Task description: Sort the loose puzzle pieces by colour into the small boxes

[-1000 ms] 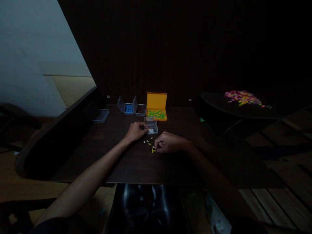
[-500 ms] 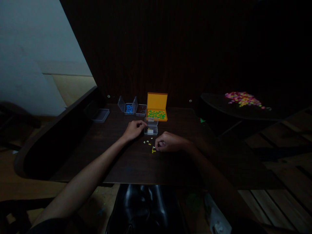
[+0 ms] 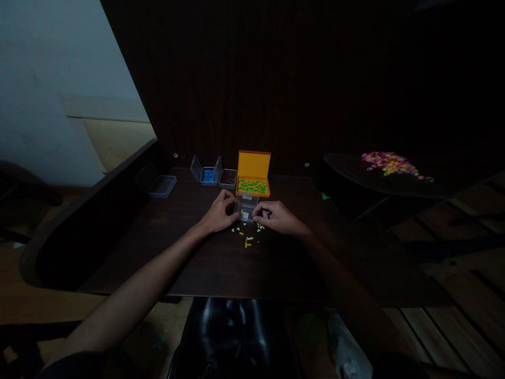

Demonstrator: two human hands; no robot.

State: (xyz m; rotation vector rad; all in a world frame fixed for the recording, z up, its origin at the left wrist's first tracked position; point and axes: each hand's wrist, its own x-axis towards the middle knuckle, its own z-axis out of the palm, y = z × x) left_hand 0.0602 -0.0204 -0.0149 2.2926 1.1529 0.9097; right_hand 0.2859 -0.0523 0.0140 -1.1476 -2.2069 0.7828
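Note:
A small clear plastic box (image 3: 249, 201) stands on the dark table with its lid raised. A few yellow pieces and a white label lie inside. My left hand (image 3: 221, 213) grips its left side between thumb and fingers. On the right side my right hand (image 3: 276, 217) is closed, its fingertips on the box's edge. Just in front of the box, several small white pieces (image 3: 260, 228) and yellow pieces (image 3: 247, 245) are scattered on the table.
Behind are an open orange box (image 3: 254, 164) of green pieces, a clear box of blue pieces (image 3: 209, 176) and a box of dark red pieces (image 3: 228, 178). A clear tray (image 3: 163, 186) lies left. Colourful beads (image 3: 390, 163) are heaped on a right-hand shelf.
My right hand has moved up from the loose pieces to the clear box's right edge. My left hand has come lower onto its left side. The box is slightly turned.

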